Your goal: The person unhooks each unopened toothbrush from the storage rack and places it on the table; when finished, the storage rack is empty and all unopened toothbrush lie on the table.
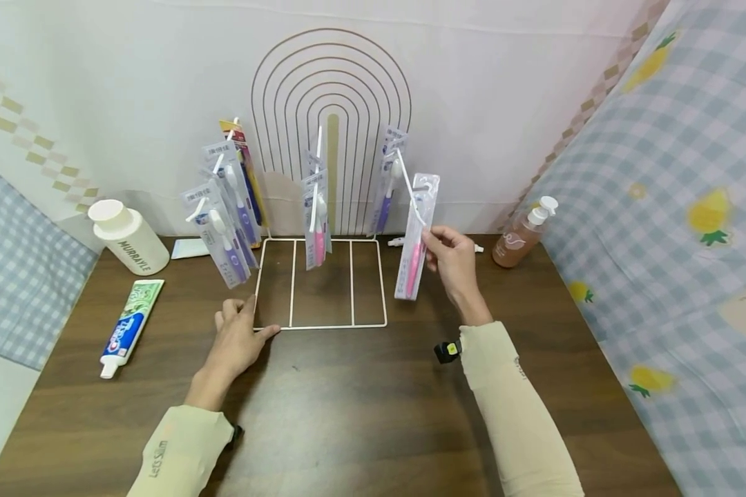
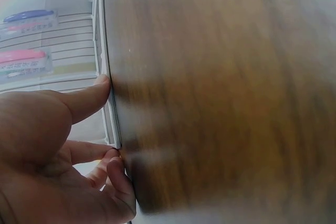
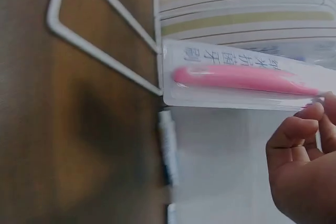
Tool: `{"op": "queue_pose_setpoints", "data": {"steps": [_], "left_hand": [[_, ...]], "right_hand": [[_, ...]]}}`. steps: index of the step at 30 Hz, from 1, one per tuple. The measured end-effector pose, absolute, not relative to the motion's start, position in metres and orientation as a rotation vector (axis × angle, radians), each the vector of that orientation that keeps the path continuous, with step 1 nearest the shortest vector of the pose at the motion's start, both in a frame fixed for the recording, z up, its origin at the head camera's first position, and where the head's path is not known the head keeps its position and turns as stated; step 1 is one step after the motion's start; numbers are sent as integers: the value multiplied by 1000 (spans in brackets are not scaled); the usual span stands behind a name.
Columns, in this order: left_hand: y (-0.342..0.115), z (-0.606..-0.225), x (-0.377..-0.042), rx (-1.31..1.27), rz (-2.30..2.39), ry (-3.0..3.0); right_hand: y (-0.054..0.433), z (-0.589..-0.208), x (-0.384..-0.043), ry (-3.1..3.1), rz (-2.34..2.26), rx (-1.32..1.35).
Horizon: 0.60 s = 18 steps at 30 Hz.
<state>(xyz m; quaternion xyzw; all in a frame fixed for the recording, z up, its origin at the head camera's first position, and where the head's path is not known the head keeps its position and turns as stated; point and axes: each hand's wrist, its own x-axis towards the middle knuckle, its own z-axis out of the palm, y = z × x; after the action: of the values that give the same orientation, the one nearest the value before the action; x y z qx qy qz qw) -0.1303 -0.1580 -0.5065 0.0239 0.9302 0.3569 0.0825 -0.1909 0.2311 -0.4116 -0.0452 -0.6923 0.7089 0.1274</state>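
My right hand (image 1: 454,266) pinches the edge of a packaged pink toothbrush (image 1: 414,259) at the tip of the right hook (image 1: 409,183). In the right wrist view, the pack's pink handle (image 3: 247,78) lies beyond the fingertips. My left hand (image 1: 236,338) holds the front left corner of the white wire rack (image 1: 323,328), thumb on the front rod and fingers bent at the corner. In the left wrist view, the thumb (image 2: 89,100) touches the rod. Packaged purple toothbrushes (image 1: 226,245) hang on the left hooks, and a packaged pink toothbrush (image 1: 319,238) hangs in the middle. Behind the right hook hangs another purple pack (image 1: 385,193).
A white bottle (image 1: 130,238) and a toothpaste tube (image 1: 130,328) lie at the left of the brown table (image 1: 360,414). A pump bottle (image 1: 523,235) stands back right. Behind the right hand lies a white tube (image 1: 479,248). A curtain (image 1: 677,276) borders the right side.
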Motion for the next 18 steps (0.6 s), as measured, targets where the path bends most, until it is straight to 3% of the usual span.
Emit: {"op": "queue_pose_setpoints", "data": {"steps": [9, 18], "left_hand": [[-161, -512, -132, 82, 1061, 2785], [-162, -514, -132, 83, 1056, 2802]], "right_hand": [[241, -450, -175, -2322, 2018, -365], [239, -477, -168, -2459, 2005, -417]]}}
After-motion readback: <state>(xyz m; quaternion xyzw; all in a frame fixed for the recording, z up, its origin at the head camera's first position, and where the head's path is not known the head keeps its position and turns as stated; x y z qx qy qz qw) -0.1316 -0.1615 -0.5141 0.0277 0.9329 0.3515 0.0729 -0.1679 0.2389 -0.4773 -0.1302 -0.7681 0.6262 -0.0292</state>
